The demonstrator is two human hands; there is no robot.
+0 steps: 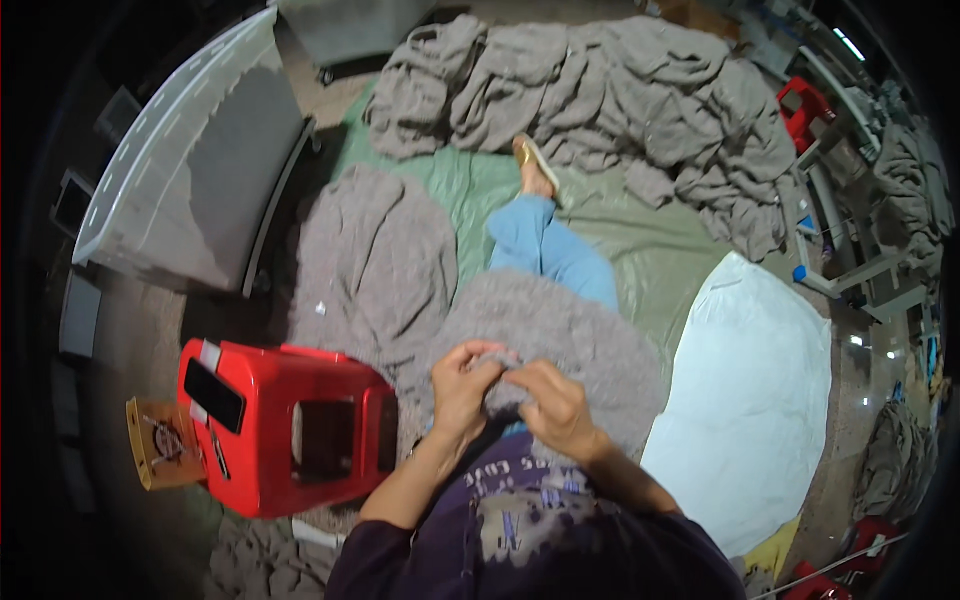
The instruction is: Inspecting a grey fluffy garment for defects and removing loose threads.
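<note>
A grey-brown fuzzy knit cloth [560,325] lies spread over my lap and thighs. Its near edge is gathered up between my two hands. My left hand [462,392] is closed, thumb and forefinger pinching a bit of this edge. Close beside it, my right hand [557,408] also pinches the cloth, its other fingers curled in. The exact spot between the fingertips is small and partly hidden by them. From under the cloth my leg in light blue trousers [555,250] stretches forward to a gold-coloured shoe [535,165].
Left stands a red plastic stool [270,470] with a black phone [214,395] on it, beside a yellow box [150,465]. A grey-brown cloth [375,250] and a large heap [620,90] lie on green sheeting [640,235]. A white sack [750,400] is right; a wheeled bin [200,170] far left.
</note>
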